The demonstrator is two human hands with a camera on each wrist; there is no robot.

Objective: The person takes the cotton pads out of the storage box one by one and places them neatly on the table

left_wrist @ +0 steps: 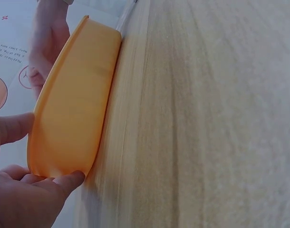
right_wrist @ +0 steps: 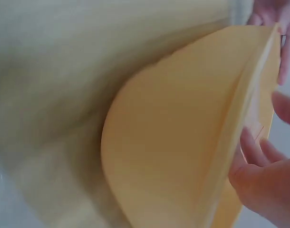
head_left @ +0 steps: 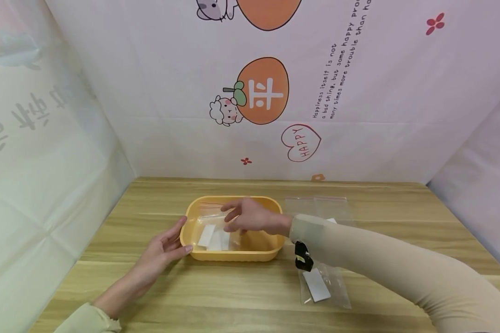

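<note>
A yellow plastic basin with rounded corners stands on the wooden table. My left hand holds its left end, thumb and fingers spread around the corner; the left wrist view shows the fingertips against the basin wall. Over the basin's inside is my right hand, fingers loosely bent and apart, with nothing seen between them. Below those fingers, a clear zip bag lies in the basin with flat white pieces. In the right wrist view, the fingers reach past the rim.
To the right of the basin, clear plastic bags lie on the table, partly hidden under the right forearm. One holds a flat white piece. A printed cloth wall rises behind the table, and pale sheets hang at both sides.
</note>
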